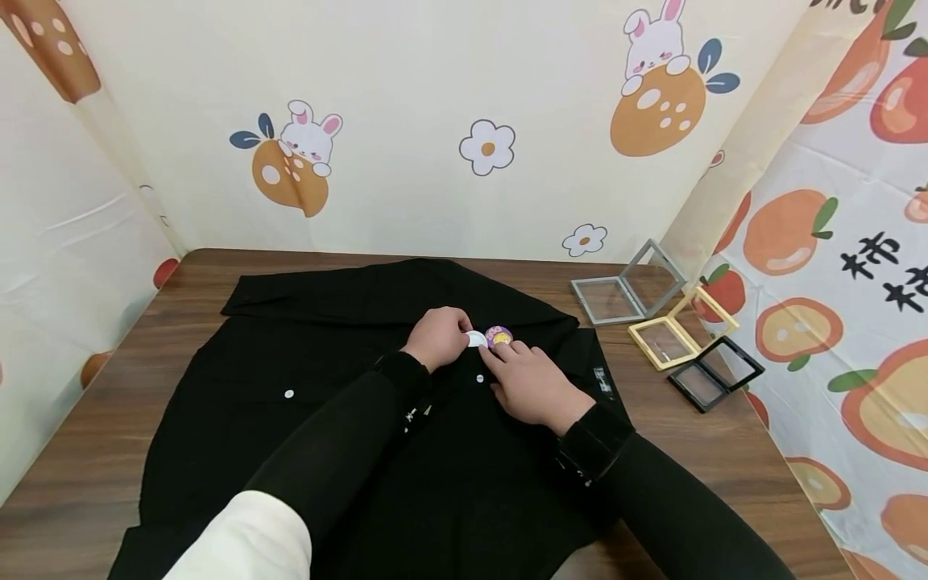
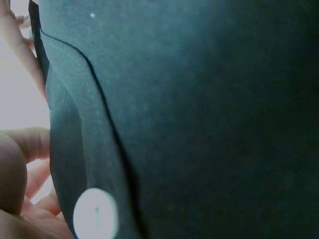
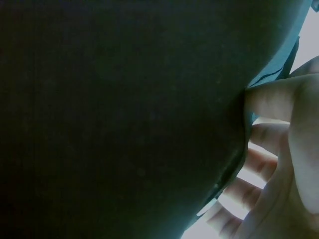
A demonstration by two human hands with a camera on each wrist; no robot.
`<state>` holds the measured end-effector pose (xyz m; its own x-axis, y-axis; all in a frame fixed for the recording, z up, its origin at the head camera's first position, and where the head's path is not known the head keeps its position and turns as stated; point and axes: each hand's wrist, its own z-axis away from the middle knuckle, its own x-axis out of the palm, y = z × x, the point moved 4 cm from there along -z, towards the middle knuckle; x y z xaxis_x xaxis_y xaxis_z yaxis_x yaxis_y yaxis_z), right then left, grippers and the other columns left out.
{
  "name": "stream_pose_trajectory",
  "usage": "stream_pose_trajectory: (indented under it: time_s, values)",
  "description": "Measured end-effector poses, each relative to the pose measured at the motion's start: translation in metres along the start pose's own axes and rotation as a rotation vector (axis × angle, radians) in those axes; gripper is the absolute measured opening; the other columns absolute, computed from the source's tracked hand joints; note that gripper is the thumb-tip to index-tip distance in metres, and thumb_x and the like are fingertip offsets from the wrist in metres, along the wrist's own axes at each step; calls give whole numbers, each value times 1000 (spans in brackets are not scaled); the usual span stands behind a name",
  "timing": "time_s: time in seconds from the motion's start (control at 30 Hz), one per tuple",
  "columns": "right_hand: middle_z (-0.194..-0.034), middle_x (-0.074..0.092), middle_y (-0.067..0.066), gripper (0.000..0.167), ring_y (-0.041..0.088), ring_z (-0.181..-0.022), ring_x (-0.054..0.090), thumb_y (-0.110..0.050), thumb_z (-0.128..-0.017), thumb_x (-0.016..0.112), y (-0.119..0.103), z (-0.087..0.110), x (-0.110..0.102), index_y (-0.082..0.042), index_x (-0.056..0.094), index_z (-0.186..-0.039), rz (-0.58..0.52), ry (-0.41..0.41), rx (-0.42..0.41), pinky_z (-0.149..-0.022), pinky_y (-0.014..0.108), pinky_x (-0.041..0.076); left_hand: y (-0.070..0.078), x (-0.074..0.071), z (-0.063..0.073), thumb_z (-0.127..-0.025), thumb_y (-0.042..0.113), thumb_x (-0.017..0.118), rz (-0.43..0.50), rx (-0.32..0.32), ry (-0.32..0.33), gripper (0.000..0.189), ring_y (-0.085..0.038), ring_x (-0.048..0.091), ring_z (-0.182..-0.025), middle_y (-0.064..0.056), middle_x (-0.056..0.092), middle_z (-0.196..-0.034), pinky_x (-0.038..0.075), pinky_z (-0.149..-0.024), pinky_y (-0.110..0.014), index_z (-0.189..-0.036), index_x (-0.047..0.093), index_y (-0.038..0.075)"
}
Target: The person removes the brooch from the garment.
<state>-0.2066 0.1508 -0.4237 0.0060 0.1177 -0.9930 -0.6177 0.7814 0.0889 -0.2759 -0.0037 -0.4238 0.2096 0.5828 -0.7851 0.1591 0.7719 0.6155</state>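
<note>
A black shirt (image 1: 239,451) with white buttons lies spread on the wooden table. Near its upper middle, my left hand (image 1: 438,337) has its fingers curled and pinches the edge of a white round piece (image 1: 475,339). Touching or close beside that piece is a round purple badge (image 1: 499,336) with a yellow patch. My right hand (image 1: 536,387) lies on the shirt with fingers extended, their tips at the badge and the white piece. Dark cloth fills most of both wrist views; a white button (image 2: 95,214) shows close up in the left one. The fingertips' undersides are hidden.
At the right back of the table (image 1: 645,387) three hinged square frames stand unfolded: a grey frame (image 1: 609,300), a yellow frame (image 1: 663,342) and a black frame (image 1: 699,387). Printed curtains rise behind and on both sides.
</note>
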Motion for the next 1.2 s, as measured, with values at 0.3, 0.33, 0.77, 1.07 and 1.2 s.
stream_pose_trajectory:
  time_s: [0.3, 0.33, 0.77, 1.07, 1.2]
  values:
    - [-149, 51, 12, 60, 29, -122, 54, -34, -103, 62, 1, 1, -1, -12, 45, -157, -8, 5, 1, -96, 46, 48, -5, -6, -1, -96, 8, 66, -23, -1, -8, 8, -19, 60, -83, -1, 67, -91, 50, -77, -34, -93, 73, 11]
    - [-149, 51, 12, 61, 29, -121, 54, -34, -103, 62, 1, 1, 0, -12, 45, -157, -9, 4, 3, -96, 46, 48, -6, -7, -1, -96, 8, 66, -26, 2, -9, 8, -19, 60, -83, 0, 67, -91, 50, -77, -34, -93, 73, 11]
    - [-149, 52, 11, 59, 28, -117, 54, -34, -103, 62, 1, 5, -1, -12, 48, -156, -35, -20, 13, -96, 45, 48, -16, -11, 3, -97, 7, 63, 23, 2, -38, 16, -19, 60, -85, 0, 68, -97, 49, -79, -34, -103, 77, 10]
    - [-145, 54, 11, 57, 29, -119, 54, -33, -102, 64, 0, 1, -1, -13, 50, -154, -83, -20, 35, -99, 47, 47, -16, -17, 8, -98, 7, 62, 60, 67, -15, 16, -18, 57, -78, 1, 64, -85, 47, -74, -32, -97, 77, 14]
    - [-145, 54, 12, 58, 29, -120, 54, -35, -101, 66, -2, 0, -3, -13, 52, -153, -121, -34, 61, -101, 47, 47, -19, -21, 18, -98, 7, 64, 68, 99, -6, 13, -18, 56, -77, 0, 62, -84, 46, -73, -32, -97, 75, 14]
